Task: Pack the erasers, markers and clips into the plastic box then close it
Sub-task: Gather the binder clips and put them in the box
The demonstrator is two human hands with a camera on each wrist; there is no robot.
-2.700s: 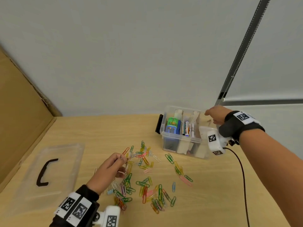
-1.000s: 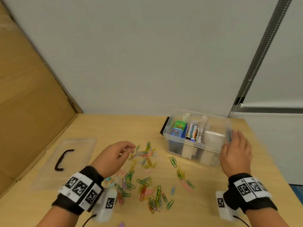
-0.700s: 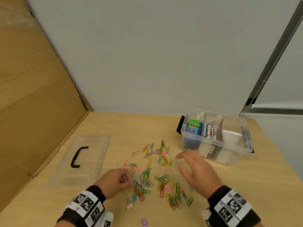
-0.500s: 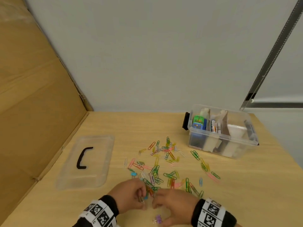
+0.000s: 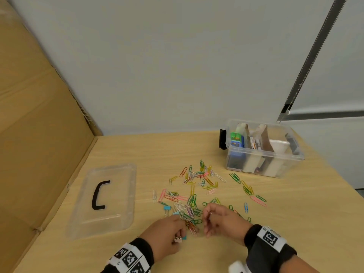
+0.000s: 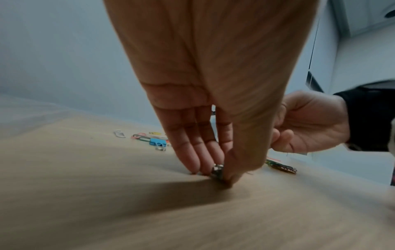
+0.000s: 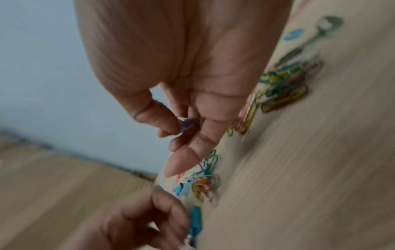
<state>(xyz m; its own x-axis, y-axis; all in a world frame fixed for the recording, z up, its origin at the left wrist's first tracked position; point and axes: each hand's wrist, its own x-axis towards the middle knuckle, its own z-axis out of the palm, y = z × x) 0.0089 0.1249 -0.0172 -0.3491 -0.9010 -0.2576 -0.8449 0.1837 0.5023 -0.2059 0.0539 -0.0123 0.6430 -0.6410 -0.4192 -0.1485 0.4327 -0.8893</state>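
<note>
Coloured paper clips (image 5: 197,186) lie scattered across the wooden table. At the pile's near edge my left hand (image 5: 182,233) pinches a teal binder clip (image 5: 180,239) against the table, its silver handle (image 6: 217,169) showing between thumb and fingers. Just to its right, my right hand (image 5: 206,221) is curled, pinching a small purple binder clip (image 7: 186,126) between thumb and fingers. The clear plastic box (image 5: 262,155) stands open at the back right, holding erasers and markers in compartments. A blue binder clip (image 5: 167,208) lies loose by the pile.
The box's clear lid (image 5: 104,198) with a black handle lies flat on the left. A cardboard panel (image 5: 39,134) walls the table's left side. A white wall runs behind the table, whose right edge passes close by the box.
My right hand left the box and came down to the near edge of the clips beside the left hand. It now pinches the purple clip that lay on the table.
</note>
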